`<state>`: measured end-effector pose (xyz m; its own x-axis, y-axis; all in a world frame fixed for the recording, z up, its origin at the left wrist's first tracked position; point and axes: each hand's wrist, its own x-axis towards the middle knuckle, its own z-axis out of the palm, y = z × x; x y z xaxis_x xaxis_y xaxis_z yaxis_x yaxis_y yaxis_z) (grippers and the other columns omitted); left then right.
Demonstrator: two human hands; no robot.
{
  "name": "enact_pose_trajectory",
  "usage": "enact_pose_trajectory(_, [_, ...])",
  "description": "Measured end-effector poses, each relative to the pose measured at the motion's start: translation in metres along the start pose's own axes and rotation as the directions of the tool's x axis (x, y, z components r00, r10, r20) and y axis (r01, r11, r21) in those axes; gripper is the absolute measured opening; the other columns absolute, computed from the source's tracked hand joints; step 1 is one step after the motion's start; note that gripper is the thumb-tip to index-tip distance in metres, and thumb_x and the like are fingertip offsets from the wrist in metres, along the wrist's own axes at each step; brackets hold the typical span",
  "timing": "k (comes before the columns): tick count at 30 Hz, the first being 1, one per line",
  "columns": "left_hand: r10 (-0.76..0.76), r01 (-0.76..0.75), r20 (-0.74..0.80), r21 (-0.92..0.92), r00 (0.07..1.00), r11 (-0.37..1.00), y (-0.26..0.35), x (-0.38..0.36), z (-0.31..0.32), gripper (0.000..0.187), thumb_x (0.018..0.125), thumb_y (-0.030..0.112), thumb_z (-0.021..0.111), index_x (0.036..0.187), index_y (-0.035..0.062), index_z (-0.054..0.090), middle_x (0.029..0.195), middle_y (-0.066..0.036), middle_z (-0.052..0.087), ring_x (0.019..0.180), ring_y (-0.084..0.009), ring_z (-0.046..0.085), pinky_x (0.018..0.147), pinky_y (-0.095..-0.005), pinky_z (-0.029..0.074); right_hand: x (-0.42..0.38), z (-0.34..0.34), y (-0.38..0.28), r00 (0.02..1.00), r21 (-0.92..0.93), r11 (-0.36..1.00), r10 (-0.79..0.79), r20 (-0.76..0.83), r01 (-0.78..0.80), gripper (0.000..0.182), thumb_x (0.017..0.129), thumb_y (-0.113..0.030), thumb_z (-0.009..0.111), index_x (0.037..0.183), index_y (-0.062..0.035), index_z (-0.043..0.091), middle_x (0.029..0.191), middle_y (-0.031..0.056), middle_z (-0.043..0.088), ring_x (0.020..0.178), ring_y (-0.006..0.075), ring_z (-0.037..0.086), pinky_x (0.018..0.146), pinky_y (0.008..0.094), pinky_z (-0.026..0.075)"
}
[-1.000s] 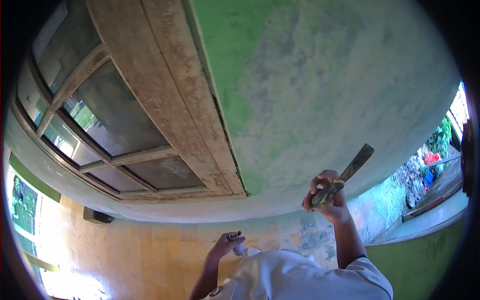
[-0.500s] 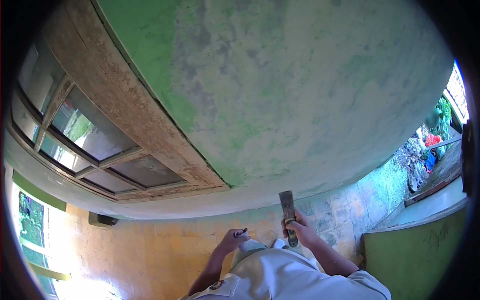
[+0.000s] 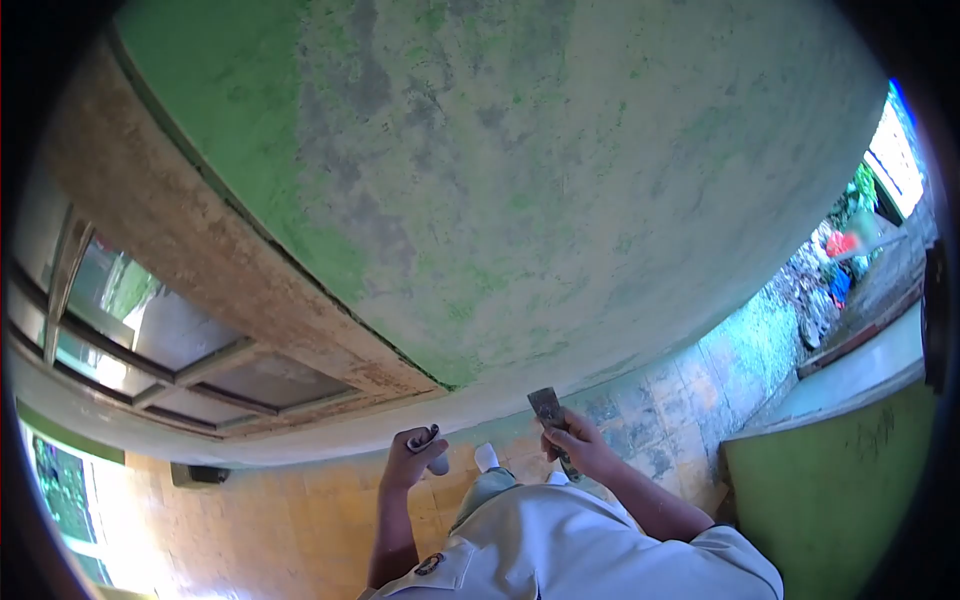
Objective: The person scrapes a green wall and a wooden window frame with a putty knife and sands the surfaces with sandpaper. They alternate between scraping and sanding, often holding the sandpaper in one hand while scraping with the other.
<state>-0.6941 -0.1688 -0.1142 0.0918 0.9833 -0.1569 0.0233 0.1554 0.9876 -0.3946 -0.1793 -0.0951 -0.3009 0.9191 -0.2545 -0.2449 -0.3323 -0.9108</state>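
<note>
A: What does the right hand (image 3: 578,447) have?

B: A flat, dark-grey scraper with a blunt, straight-ended blade (image 3: 545,405). The fingers are closed around it, blade end up, in front of the body and apart from the wall.

A: And the left hand (image 3: 404,462)?

B: Curled nearly closed on a small, pale, rounded object (image 3: 438,464) — there is something dark at the fingers too, but I can't tell what either is.

A: What lies around the hands?

B: Just below them, a white short-sleeved shirt (image 3: 570,545) and two white-covered feet (image 3: 486,457) on a yellow-orange tiled floor (image 3: 300,525).

A: Farther out?

B: Ahead, a large plastered wall (image 3: 560,200), patchy in green, grey and off-white. Left of it, a worn brown wooden window frame (image 3: 225,240) with glass panes. At the lower right stands a green flat-sided panel (image 3: 830,490); beyond it — some red and blue items (image 3: 840,243) near green leaves.
</note>
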Motion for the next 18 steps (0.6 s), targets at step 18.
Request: enact_pose_trajectory(18, [0.057,0.049,0.77,-0.114,0.636,0.992,0.139,0.1,-0.095,0.048,0.059,0.007,0.079,0.054,0.0092,0.031,0.055,-0.001,0.033,0.051,-0.014,0.031,0.049,-0.0297,0.023,0.064,0.06,-0.025,0.909,-0.071,0.997,-0.009,-0.418,-0.023,0.038,0.093,-0.036,0.045,0.07,-0.006,0.045,0.054,-0.0024,0.042,0.044,0.0051,0.039,0.041,0.0227,0.035])
